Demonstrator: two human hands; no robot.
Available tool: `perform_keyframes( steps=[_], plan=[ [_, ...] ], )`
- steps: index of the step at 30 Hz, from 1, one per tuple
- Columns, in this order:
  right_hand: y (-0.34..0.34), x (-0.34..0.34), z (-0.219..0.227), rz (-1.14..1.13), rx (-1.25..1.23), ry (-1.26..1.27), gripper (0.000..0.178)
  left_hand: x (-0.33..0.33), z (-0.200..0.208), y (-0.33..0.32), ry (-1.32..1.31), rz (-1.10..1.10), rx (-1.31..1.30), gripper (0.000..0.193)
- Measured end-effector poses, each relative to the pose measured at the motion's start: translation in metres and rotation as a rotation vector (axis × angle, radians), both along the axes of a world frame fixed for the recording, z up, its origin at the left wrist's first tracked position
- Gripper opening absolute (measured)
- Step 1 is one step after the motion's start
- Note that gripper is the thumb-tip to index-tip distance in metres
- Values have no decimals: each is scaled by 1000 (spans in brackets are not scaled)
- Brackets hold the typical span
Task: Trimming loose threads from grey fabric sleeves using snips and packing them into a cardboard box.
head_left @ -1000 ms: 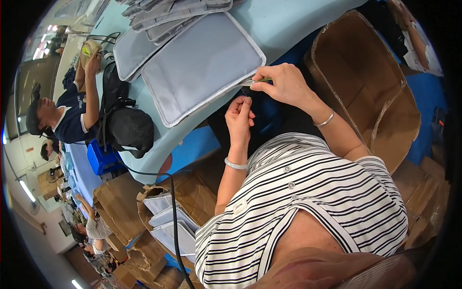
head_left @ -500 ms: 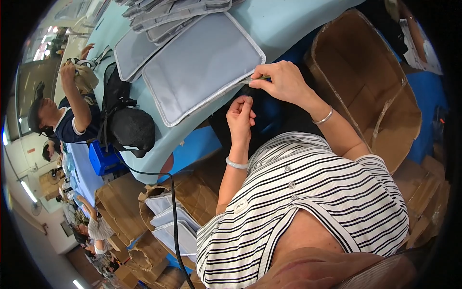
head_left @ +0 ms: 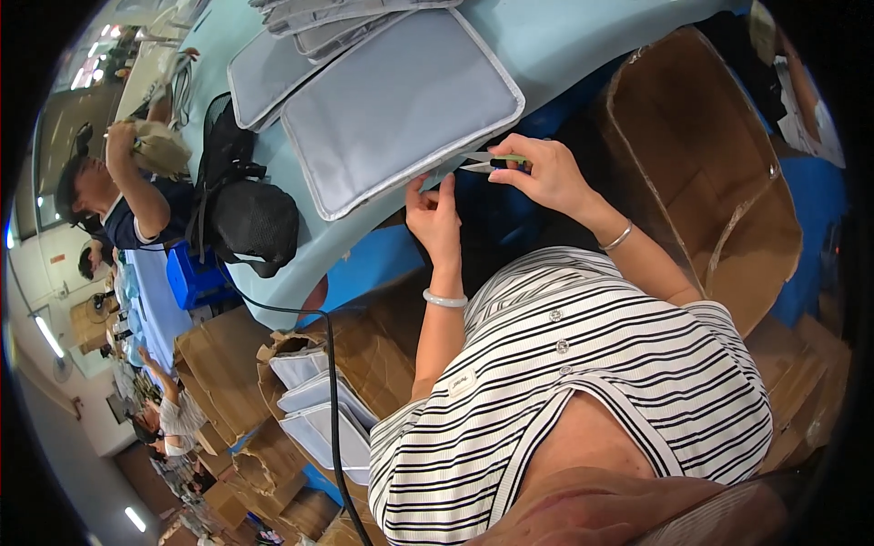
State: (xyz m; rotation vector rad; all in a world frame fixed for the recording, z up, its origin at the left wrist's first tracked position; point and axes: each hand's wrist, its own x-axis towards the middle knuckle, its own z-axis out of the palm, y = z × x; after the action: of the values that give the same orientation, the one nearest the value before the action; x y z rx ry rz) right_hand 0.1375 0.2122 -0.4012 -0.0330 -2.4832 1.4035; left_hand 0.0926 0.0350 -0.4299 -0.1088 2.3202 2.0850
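A flat grey fabric panel [head_left: 405, 105] with pale bound edges lies on the table, its near edge toward me. My right hand [head_left: 546, 173] is closed around small thread snips [head_left: 510, 163] with green and black handles. The snips' blades are apart and point left, just off the panel's near edge. Thumb and fingers of my left hand [head_left: 433, 214] are at that same edge, left of the blade tips, and appear to pinch it. Any thread there is too fine to make out.
More grey panels [head_left: 269, 77] are stacked beyond on the pale blue table [head_left: 537, 45]. A black cap [head_left: 253, 223] sits at its left. An open cardboard box [head_left: 701, 136] stands to the right, another holding grey panels [head_left: 314, 400] lower left. A black cable [head_left: 332, 400] hangs down. A co-worker [head_left: 127, 196] sits left.
My left hand has moved up and left to the panel's near edge. The right hand has drawn back slightly from the edge, and the snips' blades now show apart.
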Motion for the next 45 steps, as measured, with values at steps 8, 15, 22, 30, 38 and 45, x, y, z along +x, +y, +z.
perform_keyframes(
  steps=[8, 15, 22, 30, 38, 45],
  plan=[
    [-11, -11, -21, -46, 93, 157, 24, 4, 1, -2, -115, -153, 244, 15],
    [-23, -17, -29, -22, 113, 225, 23, 6, 4, -10, -180, -203, 369, 15],
    [-32, -21, -29, -36, 145, 250, 21, 4, 6, -11, -213, -219, 400, 16],
    [-33, -21, -31, -72, 127, 254, 20, 5, 5, -13, -226, -228, 400, 15],
    [-1, 7, -31, -148, 3, 170, 24, 4, -5, -2, -315, -395, 110, 27],
    [10, 13, -36, -223, -11, 149, 27, -13, 14, 26, -603, -268, 681, 31]
  ],
)
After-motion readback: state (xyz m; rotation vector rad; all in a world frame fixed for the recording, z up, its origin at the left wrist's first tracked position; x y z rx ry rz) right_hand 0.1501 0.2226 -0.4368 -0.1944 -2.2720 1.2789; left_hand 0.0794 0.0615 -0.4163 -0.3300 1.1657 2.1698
